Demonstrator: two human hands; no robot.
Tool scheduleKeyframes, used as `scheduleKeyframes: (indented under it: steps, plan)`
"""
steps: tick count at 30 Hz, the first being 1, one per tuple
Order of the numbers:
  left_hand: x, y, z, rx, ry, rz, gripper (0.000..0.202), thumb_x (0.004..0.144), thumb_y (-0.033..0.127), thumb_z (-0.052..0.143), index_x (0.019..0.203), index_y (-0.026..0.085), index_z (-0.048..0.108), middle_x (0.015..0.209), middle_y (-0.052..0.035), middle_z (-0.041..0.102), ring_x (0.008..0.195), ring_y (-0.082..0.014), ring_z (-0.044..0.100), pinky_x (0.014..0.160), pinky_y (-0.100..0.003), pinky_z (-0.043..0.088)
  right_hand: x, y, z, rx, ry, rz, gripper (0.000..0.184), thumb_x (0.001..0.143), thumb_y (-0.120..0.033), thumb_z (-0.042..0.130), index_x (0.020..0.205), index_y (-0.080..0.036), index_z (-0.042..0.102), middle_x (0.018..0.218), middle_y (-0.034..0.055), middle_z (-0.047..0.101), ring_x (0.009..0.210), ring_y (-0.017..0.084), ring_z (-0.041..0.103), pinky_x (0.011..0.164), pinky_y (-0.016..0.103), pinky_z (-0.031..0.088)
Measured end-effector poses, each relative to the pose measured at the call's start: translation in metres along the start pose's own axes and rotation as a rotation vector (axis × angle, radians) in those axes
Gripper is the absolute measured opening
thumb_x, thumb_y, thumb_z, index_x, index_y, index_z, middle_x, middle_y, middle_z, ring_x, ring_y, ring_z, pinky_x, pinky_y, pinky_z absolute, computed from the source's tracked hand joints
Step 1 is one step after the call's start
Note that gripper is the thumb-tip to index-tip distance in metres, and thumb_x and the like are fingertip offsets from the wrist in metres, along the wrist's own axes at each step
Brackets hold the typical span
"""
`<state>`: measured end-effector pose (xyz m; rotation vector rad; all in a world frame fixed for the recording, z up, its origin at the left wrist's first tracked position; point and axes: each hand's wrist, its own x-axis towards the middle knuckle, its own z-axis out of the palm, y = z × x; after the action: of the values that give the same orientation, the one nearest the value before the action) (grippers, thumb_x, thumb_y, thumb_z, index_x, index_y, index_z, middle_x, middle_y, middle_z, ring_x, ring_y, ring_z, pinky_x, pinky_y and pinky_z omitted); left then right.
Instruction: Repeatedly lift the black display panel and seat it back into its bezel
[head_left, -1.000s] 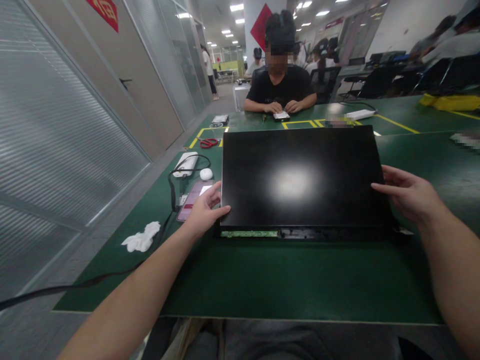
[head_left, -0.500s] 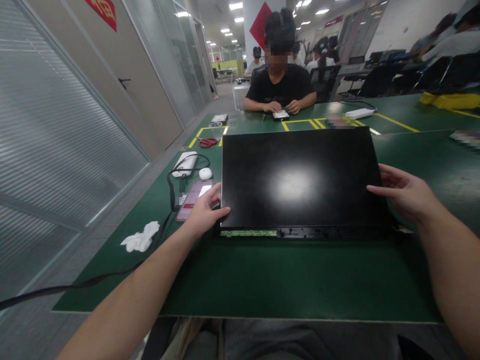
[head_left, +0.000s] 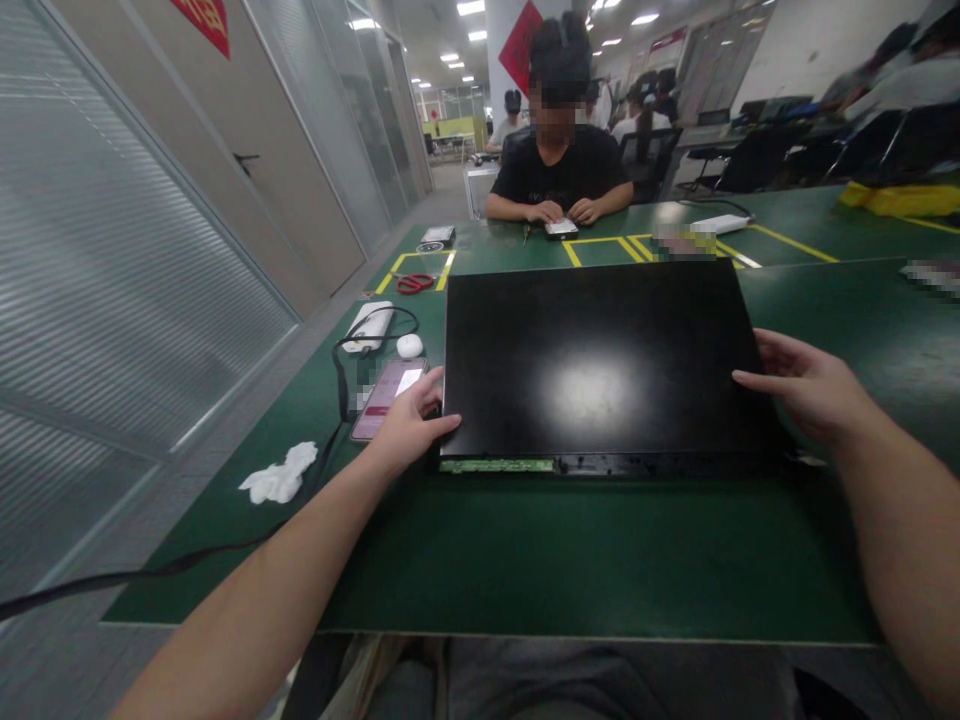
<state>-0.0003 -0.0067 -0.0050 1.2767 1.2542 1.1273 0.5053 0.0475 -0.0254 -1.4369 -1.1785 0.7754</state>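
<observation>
A flat black display panel [head_left: 585, 350] tilts up in front of me, its far edge raised and a light glaring off its face. Along its near edge runs a narrow green circuit board [head_left: 496, 466] beside a dark strip. My left hand [head_left: 414, 415] grips the panel's left side, thumb on the front and fingers curled behind the edge. On the right side my right hand [head_left: 802, 385] holds it the same way, with its fingertips partly hidden behind. Just beyond my left hand lies a phone [head_left: 382, 400] with its screen lit.
The green table [head_left: 600, 560] also holds a crumpled tissue [head_left: 281, 475], a white power bank [head_left: 369, 327] with a black cable, a small white case [head_left: 409, 346] and red scissors [head_left: 415, 284]. Across it, a person [head_left: 559, 165] handles a small drive [head_left: 561, 229].
The panel's far edge has dropped slightly, and the glare on its face has shifted nearer to me. Both hands keep their hold at the sides.
</observation>
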Motion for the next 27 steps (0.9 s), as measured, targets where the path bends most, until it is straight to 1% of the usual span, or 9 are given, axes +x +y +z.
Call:
scheduleKeyframes:
  steps: [4,7,10,12,14,16,18,21,27]
  plan:
    - [0.001,-0.002,-0.002,0.025,0.002,-0.002,0.099,0.057,0.016,0.085,0.149,0.013,0.047,0.096,-0.0022,0.074,0.109,-0.0264,0.068,0.112,-0.046,0.039,0.003,0.004,-0.002,-0.014,0.008,-0.009,0.072,0.050,-0.025,0.089,0.120,-0.030,0.071,0.109,0.0020,0.075,0.102,0.023,0.069,0.094,0.042,0.058]
    - [0.001,-0.001,-0.002,0.055,0.016,0.010,0.099,0.057,0.017,0.084,0.149,0.013,0.047,0.095,-0.0017,0.074,0.111,-0.0268,0.068,0.115,-0.047,0.037,0.001,0.001,-0.002,-0.003,0.011,0.003,0.074,0.048,-0.026,0.090,0.120,-0.031,0.072,0.106,0.0015,0.075,0.101,0.023,0.069,0.096,0.043,0.057]
    - [0.001,-0.002,-0.002,0.087,0.005,0.027,0.097,0.059,0.018,0.082,0.149,0.013,0.047,0.096,-0.0021,0.074,0.114,-0.0277,0.067,0.117,-0.049,0.035,-0.001,-0.003,0.000,-0.006,0.016,0.011,0.073,0.046,-0.026,0.090,0.117,-0.031,0.073,0.102,0.0012,0.075,0.097,0.023,0.070,0.096,0.044,0.057]
    - [0.003,-0.004,-0.003,0.104,-0.016,0.041,0.094,0.061,0.019,0.082,0.148,0.014,0.048,0.105,-0.0051,0.074,0.118,-0.0289,0.065,0.117,-0.050,0.034,-0.002,-0.004,0.002,-0.005,0.018,0.015,0.073,0.045,-0.026,0.090,0.116,-0.031,0.073,0.103,0.0015,0.075,0.098,0.023,0.069,0.096,0.044,0.057]
    - [0.005,-0.006,-0.005,0.130,-0.031,0.068,0.089,0.062,0.021,0.082,0.146,0.016,0.051,0.123,-0.0094,0.069,0.127,-0.0304,0.059,0.118,-0.050,0.035,-0.002,-0.005,0.003,-0.001,0.023,0.028,0.074,0.044,-0.026,0.090,0.116,-0.030,0.073,0.105,0.0019,0.075,0.100,0.023,0.069,0.097,0.044,0.056]
    - [0.006,-0.009,-0.007,0.180,-0.016,0.101,0.084,0.063,0.023,0.081,0.143,0.019,0.055,0.141,-0.0117,0.058,0.136,-0.0320,0.051,0.117,-0.050,0.036,-0.003,-0.006,0.004,-0.003,0.038,0.049,0.076,0.043,-0.027,0.090,0.117,-0.030,0.073,0.106,0.0019,0.074,0.102,0.024,0.068,0.099,0.045,0.055]
    - [0.006,-0.011,-0.009,0.244,0.014,0.130,0.080,0.064,0.024,0.081,0.140,0.021,0.058,0.151,-0.0120,0.047,0.142,-0.0331,0.044,0.117,-0.050,0.037,-0.003,-0.007,0.005,-0.012,0.051,0.069,0.076,0.041,-0.028,0.091,0.116,-0.031,0.074,0.105,0.0018,0.074,0.104,0.024,0.067,0.100,0.045,0.054]
    - [0.005,-0.012,-0.012,0.303,0.026,0.149,0.077,0.065,0.027,0.081,0.139,0.022,0.059,0.156,-0.0118,0.037,0.146,-0.0341,0.036,0.118,-0.050,0.036,-0.003,-0.006,0.004,-0.018,0.038,0.074,0.076,0.042,-0.028,0.091,0.116,-0.031,0.074,0.107,0.0017,0.074,0.106,0.024,0.067,0.102,0.046,0.053]
    - [0.005,-0.013,-0.012,0.294,0.003,0.132,0.077,0.066,0.028,0.080,0.140,0.025,0.059,0.157,-0.0096,0.033,0.149,-0.0334,0.031,0.121,-0.049,0.031,0.001,0.002,-0.001,-0.100,0.019,0.037,0.074,0.048,-0.032,0.090,0.120,-0.030,0.073,0.114,0.0040,0.073,0.110,0.026,0.067,0.098,0.046,0.055]
